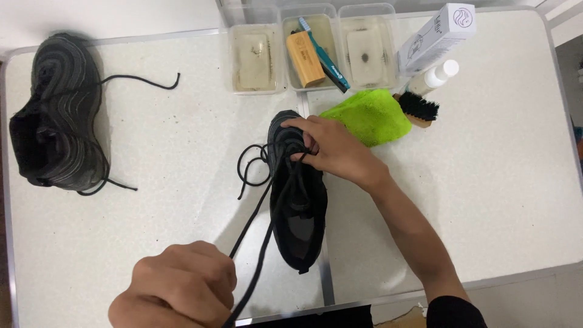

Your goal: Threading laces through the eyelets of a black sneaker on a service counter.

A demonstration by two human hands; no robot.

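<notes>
Head view: black shoe (297, 206) at the middle of the white table (486, 182), toe toward the far edge. Right hand (331, 149) pressed onto its toe end, fingers pinched in the lacing. Left hand (179, 285) near the front edge, fisted around the black lace (258, 212), drawn taut. Second black shoe (57, 115) at the far left corner. Green cloth (370, 115) and brush (418, 108) just beyond the right hand.

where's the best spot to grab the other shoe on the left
Probably its heel collar, from above: the shoe lies flat, apart from the hands, and its open mouth at the near end gives fingers an edge to hook. Its loose lace trails right, so lift clear of that.
</notes>
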